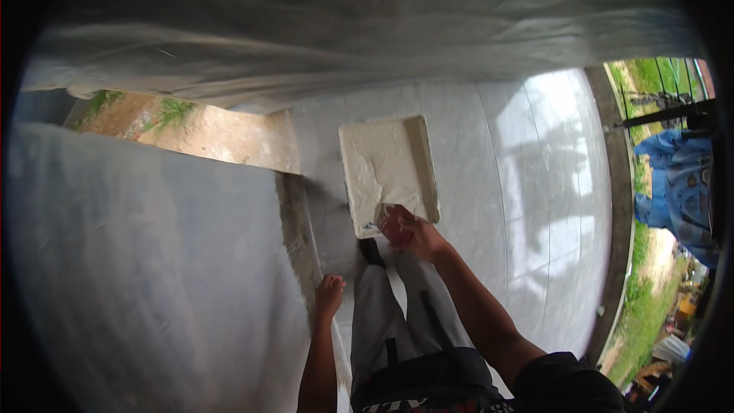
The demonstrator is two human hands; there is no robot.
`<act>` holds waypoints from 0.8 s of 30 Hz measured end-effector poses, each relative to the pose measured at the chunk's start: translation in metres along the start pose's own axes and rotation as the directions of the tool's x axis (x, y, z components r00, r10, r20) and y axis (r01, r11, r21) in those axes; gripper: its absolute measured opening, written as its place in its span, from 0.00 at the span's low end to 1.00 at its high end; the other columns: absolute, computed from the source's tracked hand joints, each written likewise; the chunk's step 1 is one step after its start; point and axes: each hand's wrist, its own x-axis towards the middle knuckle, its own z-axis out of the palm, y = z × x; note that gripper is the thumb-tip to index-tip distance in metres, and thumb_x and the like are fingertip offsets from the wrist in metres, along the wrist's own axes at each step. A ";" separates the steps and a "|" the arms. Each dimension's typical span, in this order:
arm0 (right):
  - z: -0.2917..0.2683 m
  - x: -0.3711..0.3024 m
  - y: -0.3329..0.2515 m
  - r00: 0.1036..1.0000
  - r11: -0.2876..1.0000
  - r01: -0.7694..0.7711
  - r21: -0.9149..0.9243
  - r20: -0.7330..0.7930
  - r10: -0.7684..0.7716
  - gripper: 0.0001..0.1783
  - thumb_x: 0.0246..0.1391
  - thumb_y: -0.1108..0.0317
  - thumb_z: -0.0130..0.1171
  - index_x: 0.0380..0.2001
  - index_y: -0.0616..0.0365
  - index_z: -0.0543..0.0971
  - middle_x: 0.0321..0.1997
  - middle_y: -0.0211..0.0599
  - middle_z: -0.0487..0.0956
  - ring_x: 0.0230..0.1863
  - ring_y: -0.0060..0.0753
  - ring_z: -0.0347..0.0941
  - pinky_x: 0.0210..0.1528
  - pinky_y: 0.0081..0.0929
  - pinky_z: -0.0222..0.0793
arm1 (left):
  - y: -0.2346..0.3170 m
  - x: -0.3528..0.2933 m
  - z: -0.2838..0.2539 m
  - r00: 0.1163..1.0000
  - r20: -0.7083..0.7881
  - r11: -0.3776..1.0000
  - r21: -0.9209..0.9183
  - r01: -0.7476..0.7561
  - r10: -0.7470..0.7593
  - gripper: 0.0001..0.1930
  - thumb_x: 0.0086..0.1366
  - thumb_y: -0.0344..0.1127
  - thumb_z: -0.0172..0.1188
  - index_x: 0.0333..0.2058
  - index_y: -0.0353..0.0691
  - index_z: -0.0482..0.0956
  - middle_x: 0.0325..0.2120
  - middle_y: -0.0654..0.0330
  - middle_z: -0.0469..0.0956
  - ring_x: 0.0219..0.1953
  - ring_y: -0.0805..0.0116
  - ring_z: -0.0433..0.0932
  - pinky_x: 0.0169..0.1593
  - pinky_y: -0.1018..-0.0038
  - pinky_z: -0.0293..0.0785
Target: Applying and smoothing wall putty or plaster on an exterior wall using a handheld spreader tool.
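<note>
My right hand point(420, 235) grips a flat reddish spreader point(395, 224) whose edge is smeared with pale paste. The spreader is at the near end of a shallow rectangular tray point(429, 160), over its rim. Thick cream-coloured paste point(378, 157) covers much of the tray's bottom, with ridges in it. Low beside my left leg, my left hand point(331, 291) has its fingers curled in, and nothing shows in them. It is close to the edge of the grey wall at left.
A smooth grey wall point(153, 260) fills the left side, with an opening point(222, 134) onto bare earth beyond it. Overhead spreads a grey plastered surface point(367, 23). Pale tiles point(535, 206) cover the floor. Blue clothes point(677, 191) hang at the right, past the floor's edge.
</note>
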 end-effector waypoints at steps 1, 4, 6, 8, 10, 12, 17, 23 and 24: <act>0.001 -0.009 -0.008 0.999 1.000 0.019 -0.021 0.030 -0.019 0.29 0.68 0.59 0.53 0.68 0.57 0.65 0.63 0.41 0.74 0.62 0.41 0.73 0.55 0.53 0.77 | 0.013 -0.003 0.002 1.000 -0.013 1.000 0.011 -0.009 0.009 0.13 0.71 0.36 0.51 0.41 0.32 0.78 0.35 0.53 0.83 0.37 0.68 0.82 0.43 0.72 0.77; 0.026 -0.033 -0.033 0.960 0.992 0.027 0.122 0.274 -0.060 0.30 0.67 0.60 0.54 0.68 0.55 0.63 0.63 0.43 0.74 0.61 0.42 0.74 0.54 0.53 0.77 | 0.048 -0.012 0.003 0.952 -0.166 0.966 0.058 -0.251 0.257 0.11 0.69 0.36 0.55 0.42 0.33 0.78 0.34 0.53 0.84 0.36 0.65 0.83 0.44 0.71 0.76; 0.046 -0.054 -0.054 0.892 0.977 -0.007 0.214 0.442 -0.090 0.28 0.67 0.59 0.55 0.66 0.56 0.65 0.64 0.44 0.73 0.62 0.44 0.73 0.53 0.52 0.79 | 0.099 -0.028 0.012 0.898 -0.250 0.928 0.002 -0.374 0.362 0.10 0.69 0.33 0.55 0.42 0.33 0.78 0.35 0.53 0.84 0.37 0.65 0.83 0.45 0.71 0.76; 0.072 -0.069 -0.068 0.821 0.978 -0.018 0.210 0.561 -0.106 0.30 0.68 0.60 0.54 0.68 0.57 0.63 0.66 0.46 0.71 0.63 0.49 0.72 0.53 0.53 0.79 | 0.158 -0.058 0.009 0.812 -0.361 0.865 -0.025 -0.501 0.459 0.08 0.69 0.31 0.54 0.42 0.33 0.77 0.36 0.52 0.84 0.38 0.64 0.83 0.46 0.72 0.76; 0.098 -0.076 -0.078 0.768 0.983 -0.046 0.175 0.635 -0.077 0.30 0.67 0.61 0.54 0.69 0.58 0.62 0.67 0.48 0.70 0.63 0.51 0.72 0.54 0.55 0.78 | 0.210 -0.095 0.005 0.671 -0.485 0.784 0.052 -0.618 0.561 0.07 0.69 0.27 0.51 0.42 0.32 0.77 0.37 0.52 0.84 0.40 0.64 0.84 0.47 0.72 0.76; 0.132 -0.090 -0.091 0.709 0.989 -0.062 0.136 0.704 -0.052 0.31 0.67 0.61 0.54 0.69 0.59 0.62 0.67 0.48 0.70 0.63 0.52 0.72 0.54 0.57 0.78 | 0.245 -0.133 -0.003 0.538 -0.599 0.740 0.143 -0.657 0.593 0.08 0.69 0.26 0.50 0.42 0.32 0.77 0.38 0.51 0.83 0.42 0.61 0.84 0.48 0.69 0.77; 0.221 -0.127 -0.100 0.465 0.999 -0.027 -0.029 0.884 0.038 0.32 0.65 0.61 0.56 0.68 0.61 0.63 0.65 0.48 0.72 0.63 0.51 0.72 0.56 0.60 0.75 | 0.270 -0.232 -0.028 0.128 -0.788 0.687 0.430 -0.586 0.602 0.10 0.63 0.26 0.54 0.43 0.36 0.78 0.40 0.51 0.81 0.45 0.52 0.80 0.52 0.62 0.73; 0.281 -0.162 -0.081 0.081 0.991 -0.073 -0.115 0.989 0.120 0.29 0.67 0.60 0.52 0.67 0.62 0.64 0.65 0.48 0.72 0.65 0.52 0.71 0.58 0.66 0.73 | 0.279 -0.355 -0.020 -0.253 -0.693 0.638 0.720 -0.274 0.674 0.15 0.60 0.26 0.52 0.46 0.35 0.76 0.47 0.48 0.80 0.55 0.48 0.75 0.60 0.57 0.69; 0.286 -0.169 -0.081 0.042 0.993 -0.068 -0.096 0.994 0.099 0.29 0.68 0.60 0.51 0.68 0.60 0.64 0.66 0.48 0.72 0.65 0.54 0.71 0.57 0.67 0.73 | 0.284 -0.372 -0.013 -0.287 -0.680 0.646 0.732 -0.215 0.675 0.15 0.60 0.26 0.52 0.46 0.35 0.76 0.47 0.48 0.80 0.55 0.48 0.75 0.60 0.57 0.69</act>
